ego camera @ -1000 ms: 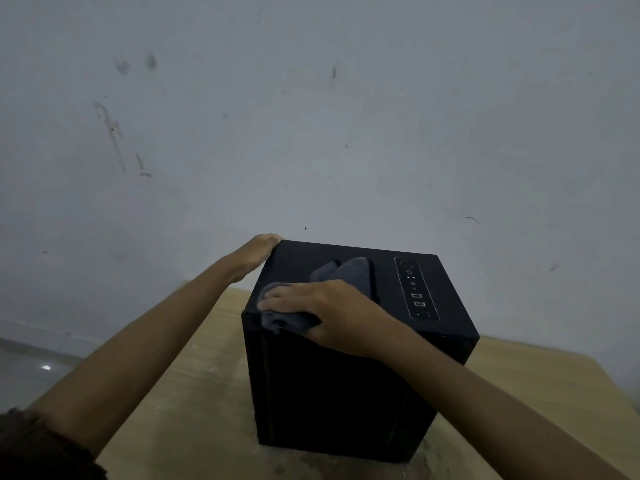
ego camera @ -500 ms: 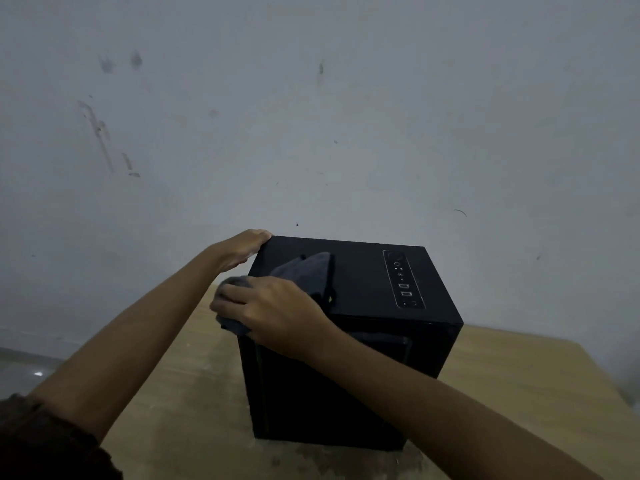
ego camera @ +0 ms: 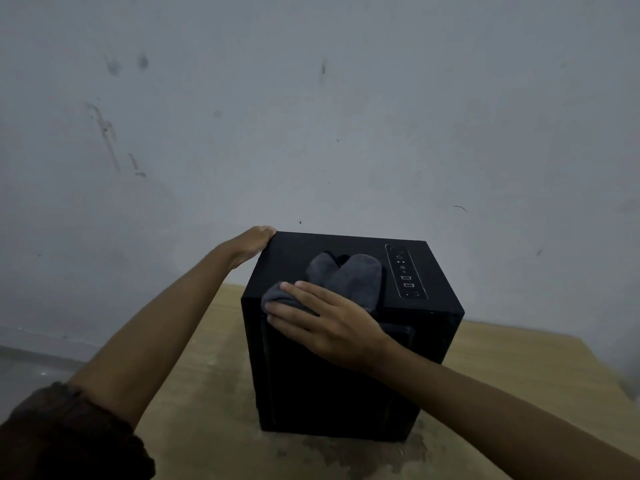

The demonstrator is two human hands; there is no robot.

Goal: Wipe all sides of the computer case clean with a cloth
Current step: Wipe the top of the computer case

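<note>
On case top, R grip spread flat, pressing cloth, L grip curled round far-left corner.

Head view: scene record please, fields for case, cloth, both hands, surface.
computer case: black, upright on the table, port strip on top at right
cloth: grey, bunched, on the case top toward the near left edge
left hand: holds the case's far left top corner
right hand: flat, presses the cloth
table: light wood, stained near the case
</note>
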